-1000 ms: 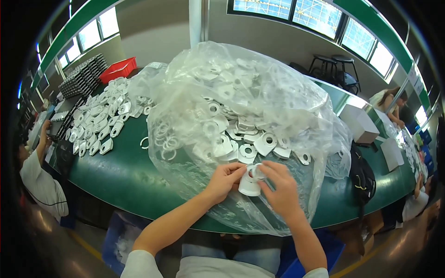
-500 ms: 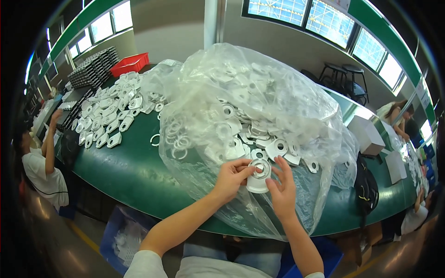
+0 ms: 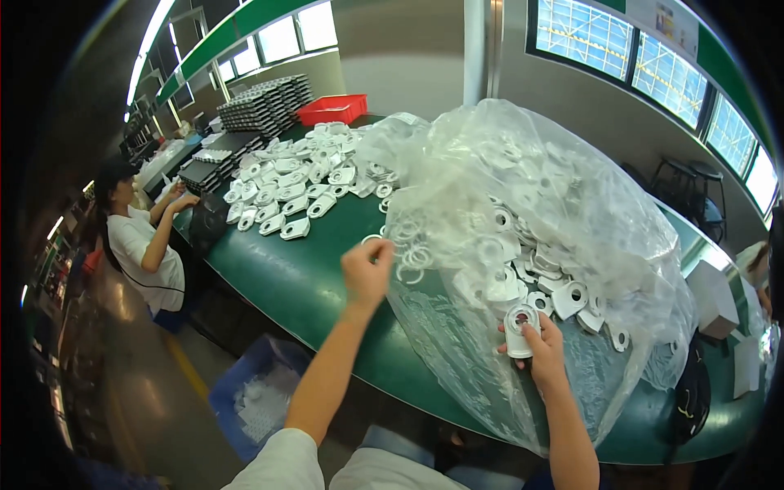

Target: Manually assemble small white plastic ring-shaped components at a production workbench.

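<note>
My right hand (image 3: 541, 347) grips a white plastic housing (image 3: 517, 336) with a rounded, ringed end and a round hole, thumb across its front. It is held above the clear plastic sheet at the table's near side. Out to the left, my left hand (image 3: 367, 271) is closed, thumb and fingers pinched at a thin white ring (image 3: 371, 238) by the edge of the sheet. Fingers hide much of that ring. More white rings (image 3: 414, 255) lie beside it under the plastic. Several similar white housings (image 3: 569, 299) are heaped just beyond my right hand.
A large clear plastic bag (image 3: 563, 184) covers the heap on the green table (image 3: 286, 273). Loose white housings (image 3: 286, 192) spread at the back left, near a red tray (image 3: 332, 109) and stacked trays (image 3: 265, 104). A blue bin (image 3: 253, 400) stands below; a co-worker (image 3: 151, 245) sits at left.
My left hand has let go of the housing and moved left to the loose ring. My right hand now holds the housing alone. The view has swung left.
</note>
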